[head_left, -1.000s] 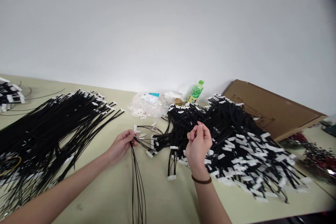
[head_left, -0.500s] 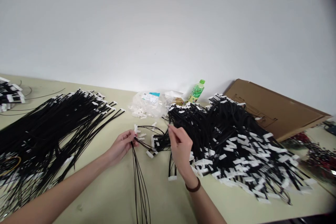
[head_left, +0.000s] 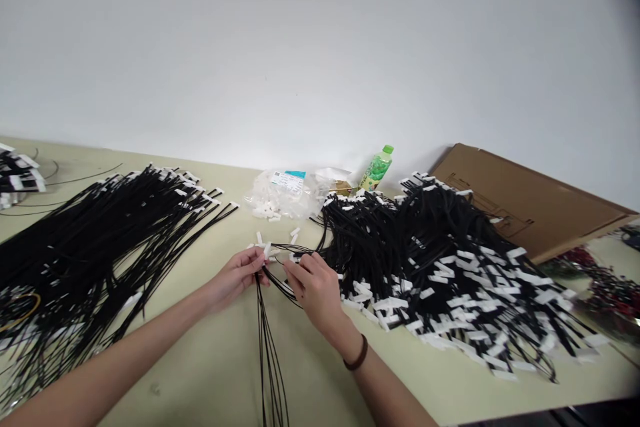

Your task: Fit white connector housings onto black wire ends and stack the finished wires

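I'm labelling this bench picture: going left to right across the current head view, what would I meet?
Left-side pile of black cables → left hand → right hand → green-capped bottle → brown cardboard.

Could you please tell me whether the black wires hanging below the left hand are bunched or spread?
Spread: the black wires meet near the left hand and fan apart downward.

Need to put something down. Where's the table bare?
Bare table shows right of the black wires trailing from the left hand, up to the right forearm, and between that hand and the left cable pile. Crowded: the right cable pile, and around the plastic bag and bottle.
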Motion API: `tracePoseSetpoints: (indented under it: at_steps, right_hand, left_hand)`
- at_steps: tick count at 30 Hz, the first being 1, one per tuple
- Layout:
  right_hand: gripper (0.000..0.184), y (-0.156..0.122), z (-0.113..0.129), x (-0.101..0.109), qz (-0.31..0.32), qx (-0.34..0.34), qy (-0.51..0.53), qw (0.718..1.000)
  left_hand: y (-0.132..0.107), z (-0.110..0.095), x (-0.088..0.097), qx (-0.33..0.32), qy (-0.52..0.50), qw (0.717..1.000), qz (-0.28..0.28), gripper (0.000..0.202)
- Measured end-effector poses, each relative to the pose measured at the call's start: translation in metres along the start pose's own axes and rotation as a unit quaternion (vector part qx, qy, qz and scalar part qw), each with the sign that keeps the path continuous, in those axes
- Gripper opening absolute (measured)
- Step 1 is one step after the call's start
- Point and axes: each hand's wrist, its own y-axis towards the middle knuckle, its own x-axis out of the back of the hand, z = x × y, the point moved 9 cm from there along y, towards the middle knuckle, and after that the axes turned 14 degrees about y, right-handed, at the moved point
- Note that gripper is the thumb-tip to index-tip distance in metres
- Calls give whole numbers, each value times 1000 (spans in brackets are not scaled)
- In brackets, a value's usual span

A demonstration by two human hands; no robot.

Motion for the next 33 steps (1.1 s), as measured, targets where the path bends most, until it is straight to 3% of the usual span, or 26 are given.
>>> tracePoseSetpoints:
  at_steps: [9,20,33]
  right_hand:
    - [23,-2,6,5,-17,37,9,999]
    - [25,2,10,1,37,46,27,998]
    - [22,1,8,2,36,40,48,997]
  left_hand:
    - [0,0,-4,1,-4,1000,14,15]
    - [0,0,-3,4,4,1000,13,15]
    - [1,3,-4,2,7,1000,25,15]
